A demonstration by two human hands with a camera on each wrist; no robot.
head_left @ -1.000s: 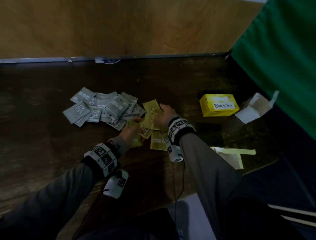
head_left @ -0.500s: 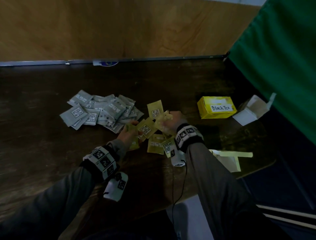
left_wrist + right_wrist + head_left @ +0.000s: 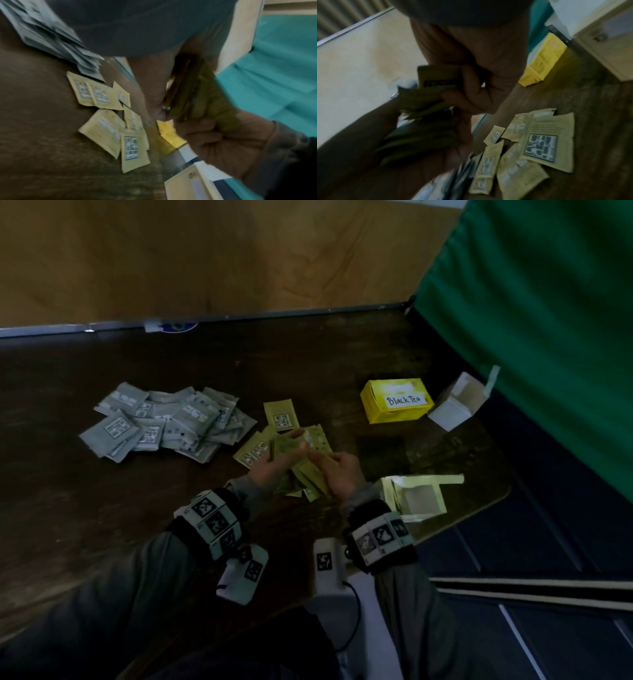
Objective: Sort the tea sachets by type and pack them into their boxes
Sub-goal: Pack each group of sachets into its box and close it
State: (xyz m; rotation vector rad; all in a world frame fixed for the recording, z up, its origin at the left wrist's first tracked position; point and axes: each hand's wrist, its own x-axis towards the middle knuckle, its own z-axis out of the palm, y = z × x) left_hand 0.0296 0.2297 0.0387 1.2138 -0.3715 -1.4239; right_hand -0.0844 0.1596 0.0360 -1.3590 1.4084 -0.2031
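Your left hand (image 3: 274, 467) and right hand (image 3: 337, 474) both clasp the stack of flat yellow paper tea sachets (image 3: 301, 453). Light, slippery: pinch edges. Open pale yellow cardboard box (image 3: 442, 501) at 3 o'clock.

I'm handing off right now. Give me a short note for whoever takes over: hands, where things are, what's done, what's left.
Left hand and right hand together hold a stack of yellow sachets above the table.
More loose yellow sachets lie beneath; the grey sachets are piled to the left.
Black Tea box looks closed; white box and open pale box show nothing inside.
Done: colours separated. Left: gather and box both types.
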